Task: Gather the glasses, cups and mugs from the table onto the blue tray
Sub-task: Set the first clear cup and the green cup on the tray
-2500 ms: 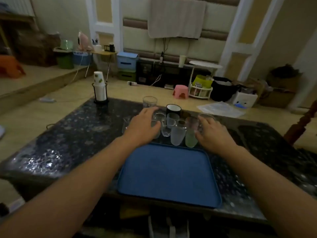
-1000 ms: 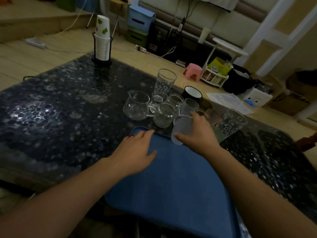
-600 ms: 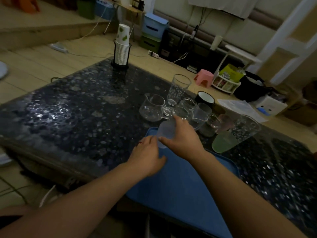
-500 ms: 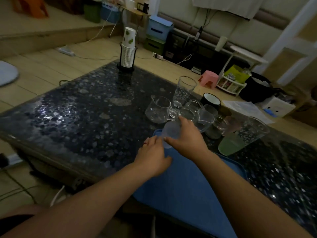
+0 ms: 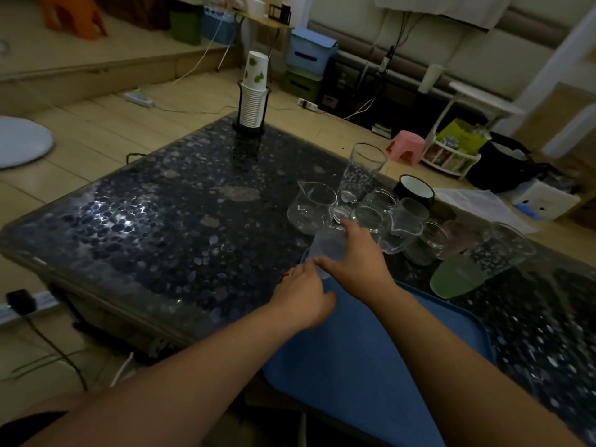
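One frosted cup (image 5: 329, 245) in our right hand (image 5: 356, 262), fingers wrapped round it, over far-left corner of blue tray (image 5: 371, 359). Left hand (image 5: 304, 295) flat on tray, steadying. We lower cup upright into corner, leaving room for others.

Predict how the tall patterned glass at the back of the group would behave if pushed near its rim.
The tall patterned glass looks narrower at its base than at its rim, so it would probably tip rather than slide. It stands close to the glass pitcher, so it could knock against it. Being clear glass, it is likely fragile and somewhat slippery.
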